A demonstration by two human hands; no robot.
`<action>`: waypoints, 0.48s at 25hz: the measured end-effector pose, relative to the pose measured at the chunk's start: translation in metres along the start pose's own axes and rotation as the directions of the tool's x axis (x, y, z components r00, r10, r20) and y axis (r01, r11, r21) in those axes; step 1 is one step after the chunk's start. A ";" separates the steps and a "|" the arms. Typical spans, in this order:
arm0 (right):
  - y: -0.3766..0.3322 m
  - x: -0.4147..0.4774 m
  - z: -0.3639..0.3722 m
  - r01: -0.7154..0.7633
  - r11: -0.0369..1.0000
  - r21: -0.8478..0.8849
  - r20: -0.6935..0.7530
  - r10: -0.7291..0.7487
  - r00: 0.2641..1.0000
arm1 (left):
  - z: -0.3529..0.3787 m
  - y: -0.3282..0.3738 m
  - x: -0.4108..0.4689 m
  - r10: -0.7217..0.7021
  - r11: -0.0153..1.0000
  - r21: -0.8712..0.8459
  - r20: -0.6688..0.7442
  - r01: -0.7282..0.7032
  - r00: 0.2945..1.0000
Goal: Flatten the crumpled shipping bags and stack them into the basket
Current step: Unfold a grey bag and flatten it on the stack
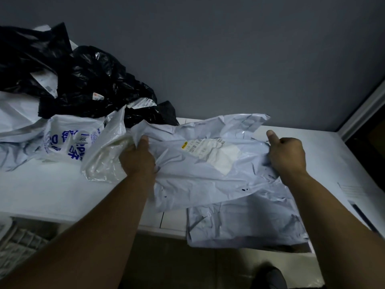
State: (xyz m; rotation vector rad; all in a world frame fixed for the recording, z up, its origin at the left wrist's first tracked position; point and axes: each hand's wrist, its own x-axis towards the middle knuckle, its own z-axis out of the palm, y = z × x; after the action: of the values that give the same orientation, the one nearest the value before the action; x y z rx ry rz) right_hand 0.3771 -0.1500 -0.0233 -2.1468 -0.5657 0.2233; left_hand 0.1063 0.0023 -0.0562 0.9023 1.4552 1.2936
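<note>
A pale grey shipping bag [204, 174] with a white label lies spread on the white table [52, 188]. My left hand [138, 157] grips its left edge, and my right hand [288, 157] grips its right edge with the thumb raised. Its lower edge hangs over the table's front, above another pale bag [245, 226] lying flat below. A heap of crumpled bags sits at the left: black ones [83, 80], a white one with blue print [68, 144] and a clear one [106, 159]. I cannot make out a basket for certain.
A grey wall rises right behind the table. A woven white surface [16, 245] shows at the lower left below the table edge. A dark doorway or frame [370, 130] stands at the right. A shoe [268, 278] is on the floor.
</note>
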 end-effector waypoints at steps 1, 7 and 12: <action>0.002 0.000 -0.003 -0.017 1.000 0.002 0.001 0.017 1.000 | -0.001 0.002 0.002 -0.005 1.000 0.006 -0.006 0.006 1.000; 0.016 0.003 -0.019 0.022 0.996 -0.086 0.036 -0.019 0.999 | -0.004 0.018 -0.003 -0.053 0.988 -0.141 0.025 0.056 0.998; 0.010 -0.006 -0.026 0.093 0.974 -0.205 0.357 -0.014 0.934 | -0.001 0.024 -0.002 -0.158 0.967 -0.175 0.169 0.187 0.973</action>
State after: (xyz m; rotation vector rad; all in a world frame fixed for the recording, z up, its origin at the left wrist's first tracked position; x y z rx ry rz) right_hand 0.3840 -0.1767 -0.0167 -2.3145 -0.8911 0.5472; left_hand 0.1044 0.0038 -0.0321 0.7155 1.2383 1.1835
